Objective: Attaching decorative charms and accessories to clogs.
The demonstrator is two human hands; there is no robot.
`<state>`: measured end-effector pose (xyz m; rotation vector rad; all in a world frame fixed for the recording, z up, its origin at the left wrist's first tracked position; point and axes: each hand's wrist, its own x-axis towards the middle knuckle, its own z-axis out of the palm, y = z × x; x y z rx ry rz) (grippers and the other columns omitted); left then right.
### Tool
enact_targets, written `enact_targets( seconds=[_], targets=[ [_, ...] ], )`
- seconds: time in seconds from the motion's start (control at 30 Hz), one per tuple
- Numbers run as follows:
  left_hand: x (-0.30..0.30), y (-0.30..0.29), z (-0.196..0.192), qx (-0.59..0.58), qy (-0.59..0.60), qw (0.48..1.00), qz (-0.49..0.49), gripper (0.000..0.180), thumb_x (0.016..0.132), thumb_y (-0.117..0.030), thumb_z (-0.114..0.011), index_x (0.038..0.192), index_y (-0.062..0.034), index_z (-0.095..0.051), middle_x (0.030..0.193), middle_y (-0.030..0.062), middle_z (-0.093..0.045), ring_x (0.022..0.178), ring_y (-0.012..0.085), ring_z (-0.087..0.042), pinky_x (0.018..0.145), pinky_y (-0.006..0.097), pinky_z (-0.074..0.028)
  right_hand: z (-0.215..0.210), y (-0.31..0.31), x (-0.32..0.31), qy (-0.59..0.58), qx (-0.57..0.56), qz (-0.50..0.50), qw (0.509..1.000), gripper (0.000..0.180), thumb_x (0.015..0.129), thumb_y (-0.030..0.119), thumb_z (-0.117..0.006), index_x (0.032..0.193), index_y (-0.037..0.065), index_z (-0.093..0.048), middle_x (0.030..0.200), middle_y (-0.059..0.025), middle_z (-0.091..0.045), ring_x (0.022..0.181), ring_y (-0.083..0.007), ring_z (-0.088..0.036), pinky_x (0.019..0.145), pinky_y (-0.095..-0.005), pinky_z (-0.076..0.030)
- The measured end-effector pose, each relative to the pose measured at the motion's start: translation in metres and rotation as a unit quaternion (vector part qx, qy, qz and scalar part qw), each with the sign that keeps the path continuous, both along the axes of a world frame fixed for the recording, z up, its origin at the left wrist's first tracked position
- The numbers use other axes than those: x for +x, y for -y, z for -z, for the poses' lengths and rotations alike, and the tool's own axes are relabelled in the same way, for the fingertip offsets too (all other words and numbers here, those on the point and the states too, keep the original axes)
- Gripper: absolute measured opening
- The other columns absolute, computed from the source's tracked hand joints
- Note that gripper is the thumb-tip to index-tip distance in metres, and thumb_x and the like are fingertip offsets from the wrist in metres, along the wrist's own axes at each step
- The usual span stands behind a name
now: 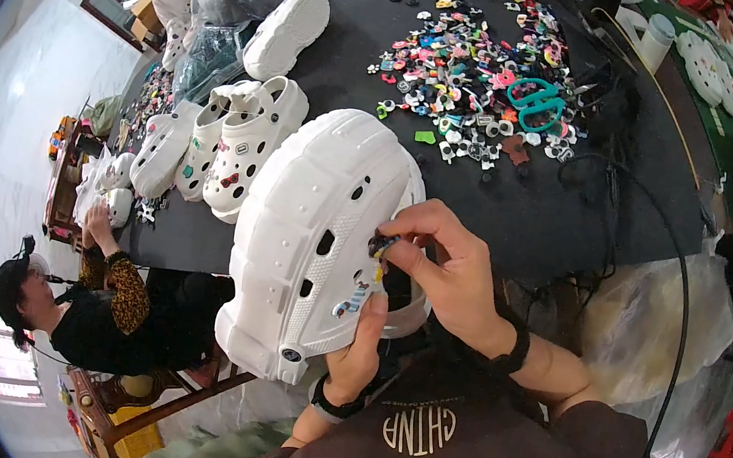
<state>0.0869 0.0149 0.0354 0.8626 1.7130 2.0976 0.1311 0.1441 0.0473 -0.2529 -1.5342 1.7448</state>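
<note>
A white clog [290, 237] is tilted on its side in front of me, with a row of dark holes along its edge. My left hand [356, 354] is closed on its near side, thumb up along the upper. A blue-and-white charm [351, 300] sits on the upper, with a small yellow piece above it. My right hand [454, 274] pinches a small dark shoe charm [380, 244] between thumb and forefinger, against the clog's upper. The charm's back and the inside of the clog are hidden from view.
A heap of colourful charms [474, 66] covers the far tabletop, with teal-handled scissors [536, 106] on it. White clogs [252, 143] stand at the left. A black cable [678, 245] hangs at the right. A co-worker [106, 314] sits at the left, handling white clogs.
</note>
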Motion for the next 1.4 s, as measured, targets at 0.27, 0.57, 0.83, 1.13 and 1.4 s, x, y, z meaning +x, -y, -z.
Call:
enact_targets(
  seconds=[0.27,0.57,0.83,1.13,1.4],
  targets=[
    [-0.006,0.006,-0.005,-0.062,-0.026,0.998,0.008,0.031,0.085,-0.001,-0.055,0.115,0.0043,-0.051,0.111,0.0118,-0.057,0.102,0.0174,-0.053,0.089,0.029,-0.04,0.003,-0.005,-0.005,-0.034,0.074,0.035,0.996,0.015,0.075,0.005,-0.068,0.088,0.007,-0.061,0.085,-0.0052,-0.06,0.074,-0.0145,-0.058,0.067,-0.0266,-0.043],
    [-0.011,0.012,-0.001,-0.072,-0.046,0.996,0.021,0.033,0.084,0.0,-0.055,0.116,0.0058,-0.051,0.111,0.0133,-0.057,0.101,0.0191,-0.054,0.088,0.03,-0.04,-0.017,-0.031,0.001,0.067,0.244,0.118,0.96,0.079,0.056,0.025,-0.081,0.124,0.01,-0.044,0.12,-0.0155,-0.037,0.114,-0.0322,-0.038,0.098,-0.0412,-0.03],
    [-0.016,0.018,0.004,-0.1,-0.065,0.993,-0.001,0.029,0.082,0.0,-0.057,0.11,0.0069,-0.055,0.104,0.0132,-0.061,0.096,0.0192,-0.056,0.087,0.031,-0.041,-0.034,-0.059,-0.012,0.098,0.407,-0.053,0.906,0.106,0.056,0.02,-0.08,0.142,0.014,-0.017,0.142,-0.0159,-0.024,0.131,-0.0334,-0.024,0.104,-0.0462,-0.024],
    [-0.021,0.013,0.01,-0.105,-0.079,0.991,0.016,0.035,0.082,0.0,-0.056,0.117,0.0057,-0.051,0.118,0.0175,-0.054,0.109,0.023,-0.05,0.095,0.034,-0.036,-0.052,-0.046,-0.023,0.11,0.525,0.01,0.844,0.093,0.057,0.006,-0.072,0.138,0.021,-0.03,0.129,-0.012,-0.039,0.117,-0.0308,-0.04,0.094,-0.0476,-0.035],
    [-0.024,0.011,-0.007,0.113,0.091,0.988,-0.043,0.06,0.075,0.002,-0.057,0.13,0.004,-0.033,0.123,0.0154,-0.047,0.111,0.0252,-0.048,0.096,0.038,-0.037,-0.025,-0.035,-0.036,0.024,0.318,0.025,0.948,0.071,0.069,0.027,-0.073,0.13,0.007,-0.042,0.129,-0.0173,-0.042,0.117,-0.0341,-0.042,0.099,-0.0404,-0.033]
  ],
)
